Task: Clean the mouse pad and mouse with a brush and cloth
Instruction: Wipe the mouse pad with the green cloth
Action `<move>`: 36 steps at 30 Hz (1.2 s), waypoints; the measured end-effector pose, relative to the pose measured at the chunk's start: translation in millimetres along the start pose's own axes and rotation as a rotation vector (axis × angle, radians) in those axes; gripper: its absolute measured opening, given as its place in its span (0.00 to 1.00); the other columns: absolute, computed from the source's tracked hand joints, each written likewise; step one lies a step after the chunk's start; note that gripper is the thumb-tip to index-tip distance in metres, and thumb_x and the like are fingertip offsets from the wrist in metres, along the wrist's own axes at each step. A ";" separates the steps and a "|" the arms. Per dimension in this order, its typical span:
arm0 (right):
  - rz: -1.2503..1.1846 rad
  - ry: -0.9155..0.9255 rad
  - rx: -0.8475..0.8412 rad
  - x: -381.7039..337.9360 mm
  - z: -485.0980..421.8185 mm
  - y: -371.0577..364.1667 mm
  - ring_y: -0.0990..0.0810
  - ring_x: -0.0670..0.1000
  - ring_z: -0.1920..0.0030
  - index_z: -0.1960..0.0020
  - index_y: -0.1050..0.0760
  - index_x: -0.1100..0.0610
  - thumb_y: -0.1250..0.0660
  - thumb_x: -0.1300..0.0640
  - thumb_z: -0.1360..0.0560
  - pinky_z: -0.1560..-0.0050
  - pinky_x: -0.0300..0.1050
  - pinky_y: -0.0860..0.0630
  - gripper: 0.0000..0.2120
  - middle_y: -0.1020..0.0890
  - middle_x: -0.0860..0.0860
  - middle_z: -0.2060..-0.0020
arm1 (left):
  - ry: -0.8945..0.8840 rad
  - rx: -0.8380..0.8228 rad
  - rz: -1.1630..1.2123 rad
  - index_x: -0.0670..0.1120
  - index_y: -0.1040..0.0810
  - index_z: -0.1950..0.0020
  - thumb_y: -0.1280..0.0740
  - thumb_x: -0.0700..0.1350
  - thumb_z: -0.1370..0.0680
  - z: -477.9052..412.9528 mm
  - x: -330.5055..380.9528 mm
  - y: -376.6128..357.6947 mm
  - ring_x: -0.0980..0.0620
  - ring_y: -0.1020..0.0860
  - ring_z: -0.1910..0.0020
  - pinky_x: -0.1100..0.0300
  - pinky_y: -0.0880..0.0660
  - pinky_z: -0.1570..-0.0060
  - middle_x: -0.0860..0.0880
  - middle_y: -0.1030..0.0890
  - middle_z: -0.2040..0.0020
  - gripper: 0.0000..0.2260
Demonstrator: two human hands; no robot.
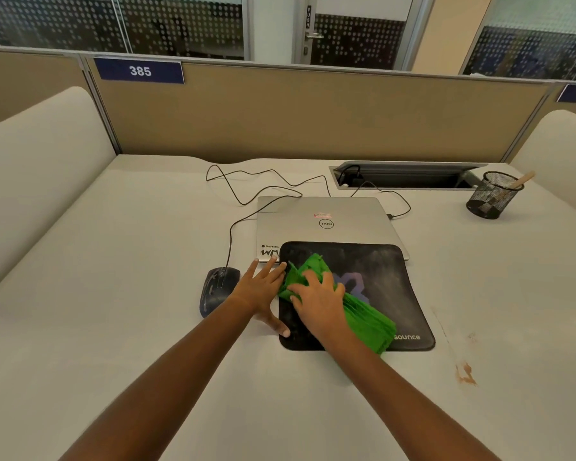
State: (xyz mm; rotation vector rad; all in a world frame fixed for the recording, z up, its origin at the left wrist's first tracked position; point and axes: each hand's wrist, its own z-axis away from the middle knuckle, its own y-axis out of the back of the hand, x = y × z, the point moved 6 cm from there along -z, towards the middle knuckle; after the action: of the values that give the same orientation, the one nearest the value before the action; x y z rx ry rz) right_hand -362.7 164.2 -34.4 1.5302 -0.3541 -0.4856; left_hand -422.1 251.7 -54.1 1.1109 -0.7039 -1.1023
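Observation:
A black mouse pad lies on the desk, its far edge overlapping a closed silver laptop. A crumpled green cloth rests on the pad. My right hand presses flat on the cloth, fingers spread over its left part. My left hand lies flat at the pad's left edge, fingers apart, thumb touching the pad's rim. A dark wired mouse sits on the desk just left of my left hand. A wooden-handled brush stands in a mesh cup at the far right.
The closed silver laptop lies behind the pad, with cables running to a desk cable hatch. The black mesh cup stands at the back right. A brown stain marks the desk at the right. Partition walls enclose the desk.

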 end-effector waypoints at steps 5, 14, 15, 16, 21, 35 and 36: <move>-0.008 0.036 0.070 -3.2 51.6 -2.6 0.32 0.61 0.35 0.43 0.24 0.46 0.39 0.47 0.24 0.44 0.57 0.31 0.11 0.26 0.50 0.38 | 0.006 -0.002 -0.030 0.41 0.60 0.24 0.34 0.71 0.35 -1.3 -1.7 -1.8 0.46 0.65 0.24 0.45 0.65 0.27 0.47 0.62 0.23 0.56; -0.008 0.001 0.029 -2.6 -9.2 -1.1 0.37 0.60 0.34 0.35 0.31 0.46 0.47 0.48 0.20 0.39 0.58 0.35 0.16 0.35 0.52 0.32 | -0.009 0.008 0.007 0.42 0.61 0.24 0.34 0.70 0.35 -0.9 -0.7 -1.6 0.45 0.65 0.24 0.46 0.66 0.28 0.46 0.61 0.22 0.56; 0.002 -0.001 0.011 -4.5 -14.2 -1.3 0.37 0.60 0.34 0.35 0.31 0.46 0.47 0.48 0.20 0.39 0.58 0.35 0.16 0.35 0.52 0.31 | -0.004 0.006 0.008 0.43 0.62 0.24 0.34 0.70 0.35 -0.3 -1.0 -1.2 0.45 0.65 0.24 0.46 0.66 0.28 0.46 0.62 0.22 0.56; 0.010 -0.005 0.001 -5.7 -15.8 -1.7 0.38 0.61 0.33 0.34 0.32 0.46 0.47 0.48 0.20 0.39 0.59 0.36 0.16 0.36 0.52 0.31 | -0.002 0.003 0.006 0.42 0.62 0.24 0.34 0.70 0.35 -0.1 -1.5 -0.8 0.45 0.65 0.24 0.46 0.66 0.28 0.46 0.62 0.22 0.56; -0.029 0.004 -0.003 -6.3 19.3 -7.5 0.39 0.59 0.33 0.36 0.30 0.46 0.47 0.48 0.21 0.39 0.57 0.36 0.15 0.35 0.51 0.32 | -0.002 -0.009 -0.029 0.41 0.61 0.24 0.35 0.71 0.34 -0.5 -1.0 -1.3 0.45 0.66 0.25 0.45 0.65 0.28 0.46 0.63 0.23 0.55; 0.017 -0.037 -0.063 3.6 -13.9 2.4 0.39 0.61 0.32 0.33 0.33 0.46 0.47 0.47 0.20 0.36 0.62 0.36 0.17 0.37 0.52 0.30 | -0.003 0.002 0.027 0.43 0.62 0.24 0.34 0.70 0.35 2.6 -1.6 -1.4 0.45 0.66 0.25 0.46 0.67 0.28 0.46 0.63 0.23 0.55; 0.008 -0.041 -0.060 3.6 -12.2 2.8 0.40 0.61 0.31 0.33 0.33 0.45 0.47 0.47 0.20 0.36 0.62 0.36 0.17 0.37 0.52 0.30 | -0.005 -0.001 0.021 0.43 0.62 0.24 0.34 0.70 0.35 2.9 -1.6 -1.1 0.45 0.66 0.25 0.46 0.67 0.28 0.46 0.63 0.23 0.55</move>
State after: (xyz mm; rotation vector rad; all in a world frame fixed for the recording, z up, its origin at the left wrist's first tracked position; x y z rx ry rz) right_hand -353.2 172.8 -32.2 1.4617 -0.3738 -0.5173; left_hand -425.5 252.2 -54.1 1.0985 -0.7173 -1.0875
